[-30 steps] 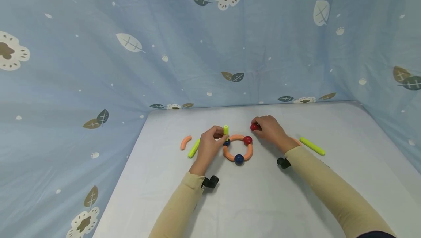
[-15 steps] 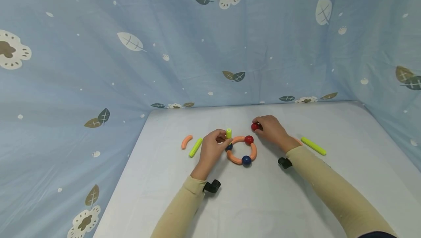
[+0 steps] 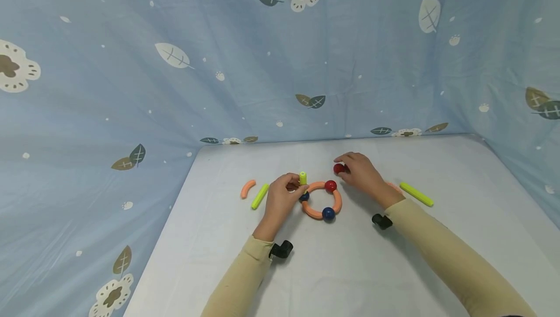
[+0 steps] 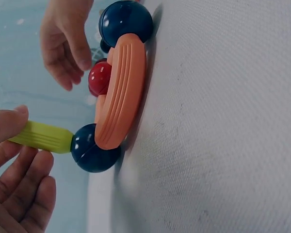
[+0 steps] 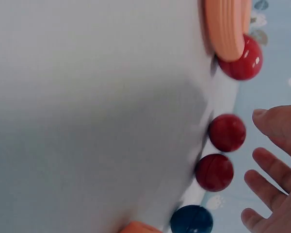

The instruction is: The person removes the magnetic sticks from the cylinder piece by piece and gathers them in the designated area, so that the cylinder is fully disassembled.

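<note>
In the head view my left hand [image 3: 282,198] pinches a lime-green ribbed stick [image 4: 46,137] between thumb and fingers. The stick's lower end meets a blue ball [image 4: 93,149] in a ring of curved orange pieces [image 3: 312,211] and balls. That ring lies on the table with another blue ball [image 3: 328,214] at the front and a red ball [image 3: 330,186] at the far right. Beyond it my right hand [image 3: 360,173] hovers by a loose red ball [image 5: 227,132]. Its fingers are spread and apart from the balls in the right wrist view.
A second loose red ball [image 5: 214,173] and a blue ball [image 5: 191,220] sit near the right hand. Left of the ring lie a curved orange piece [image 3: 247,189] and a green stick [image 3: 260,197]. Another green stick [image 3: 416,194] and an orange piece [image 3: 395,187] lie right.
My left hand has shifted slightly right with the stick, and the ring has slid right and a little nearer. The right hand stays by the red ball, its index finger slightly more lifted.
</note>
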A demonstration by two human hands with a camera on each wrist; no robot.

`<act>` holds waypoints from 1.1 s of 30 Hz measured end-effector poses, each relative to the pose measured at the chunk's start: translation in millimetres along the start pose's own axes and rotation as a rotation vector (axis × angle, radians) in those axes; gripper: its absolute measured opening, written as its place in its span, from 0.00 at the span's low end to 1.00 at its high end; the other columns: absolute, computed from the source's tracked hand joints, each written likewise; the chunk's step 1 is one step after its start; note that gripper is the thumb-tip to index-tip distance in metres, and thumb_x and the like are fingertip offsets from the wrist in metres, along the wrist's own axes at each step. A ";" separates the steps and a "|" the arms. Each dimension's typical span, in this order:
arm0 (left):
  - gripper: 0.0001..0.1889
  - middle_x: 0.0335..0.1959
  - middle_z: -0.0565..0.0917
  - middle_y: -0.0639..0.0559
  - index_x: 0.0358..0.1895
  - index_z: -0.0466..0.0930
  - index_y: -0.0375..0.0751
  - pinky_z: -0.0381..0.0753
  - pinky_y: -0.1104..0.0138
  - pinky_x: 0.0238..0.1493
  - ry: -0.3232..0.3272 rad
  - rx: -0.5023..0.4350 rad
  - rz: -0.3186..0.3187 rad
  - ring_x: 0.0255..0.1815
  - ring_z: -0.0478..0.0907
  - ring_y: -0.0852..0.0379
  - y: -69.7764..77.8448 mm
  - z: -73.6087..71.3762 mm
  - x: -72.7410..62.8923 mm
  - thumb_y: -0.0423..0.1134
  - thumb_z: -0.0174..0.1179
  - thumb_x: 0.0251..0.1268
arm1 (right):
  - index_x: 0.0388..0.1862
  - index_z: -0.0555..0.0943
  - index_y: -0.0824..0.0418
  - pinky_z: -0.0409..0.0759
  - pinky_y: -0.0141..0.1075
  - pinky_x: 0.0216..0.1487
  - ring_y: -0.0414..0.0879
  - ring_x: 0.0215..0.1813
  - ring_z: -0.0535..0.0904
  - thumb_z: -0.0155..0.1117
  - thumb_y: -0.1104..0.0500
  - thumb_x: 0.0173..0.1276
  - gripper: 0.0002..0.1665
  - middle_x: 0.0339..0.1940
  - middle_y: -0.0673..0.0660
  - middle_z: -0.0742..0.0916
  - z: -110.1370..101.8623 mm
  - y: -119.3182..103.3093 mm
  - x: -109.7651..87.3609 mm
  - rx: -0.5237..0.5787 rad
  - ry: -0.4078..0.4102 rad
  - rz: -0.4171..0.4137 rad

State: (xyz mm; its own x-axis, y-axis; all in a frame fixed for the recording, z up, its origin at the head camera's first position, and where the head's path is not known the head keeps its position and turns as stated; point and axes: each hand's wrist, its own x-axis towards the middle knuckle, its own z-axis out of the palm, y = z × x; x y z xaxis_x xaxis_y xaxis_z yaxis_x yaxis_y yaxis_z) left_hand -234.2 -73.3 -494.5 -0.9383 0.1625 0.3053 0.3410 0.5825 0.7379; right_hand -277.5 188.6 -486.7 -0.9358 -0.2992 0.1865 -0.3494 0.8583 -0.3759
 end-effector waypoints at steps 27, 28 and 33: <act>0.11 0.44 0.87 0.55 0.48 0.85 0.48 0.85 0.56 0.52 -0.054 -0.052 0.008 0.46 0.84 0.57 -5.1 -6.5 -2.5 0.42 0.71 0.65 | 0.61 0.81 0.62 0.83 0.46 0.52 0.51 0.52 0.82 0.69 0.59 0.70 0.21 0.54 0.57 0.85 28.7 -67.9 -41.1 0.324 -0.013 -0.048; 0.11 0.44 0.87 0.55 0.48 0.85 0.48 0.84 0.57 0.52 -0.054 -0.051 0.011 0.46 0.84 0.57 -5.6 -6.7 -2.7 0.42 0.71 0.65 | 0.61 0.81 0.61 0.83 0.47 0.53 0.51 0.53 0.82 0.69 0.59 0.70 0.21 0.54 0.57 0.85 30.0 -69.9 -41.5 0.340 -0.017 -0.035; 0.11 0.43 0.87 0.54 0.48 0.85 0.47 0.84 0.57 0.52 -0.056 -0.046 0.018 0.46 0.84 0.57 -6.9 -7.0 -3.3 0.43 0.70 0.66 | 0.60 0.81 0.58 0.83 0.46 0.52 0.49 0.51 0.82 0.69 0.58 0.71 0.20 0.54 0.55 0.86 38.0 -76.8 -41.0 0.371 -0.031 0.012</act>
State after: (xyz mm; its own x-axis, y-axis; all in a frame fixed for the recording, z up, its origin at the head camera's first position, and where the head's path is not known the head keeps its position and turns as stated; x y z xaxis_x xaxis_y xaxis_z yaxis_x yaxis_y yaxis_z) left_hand -233.0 -83.3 -496.4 -0.9334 0.2174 0.2854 0.3587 0.5422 0.7599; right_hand -214.1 119.1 -499.9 -0.9390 -0.3074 0.1540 -0.3260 0.6538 -0.6828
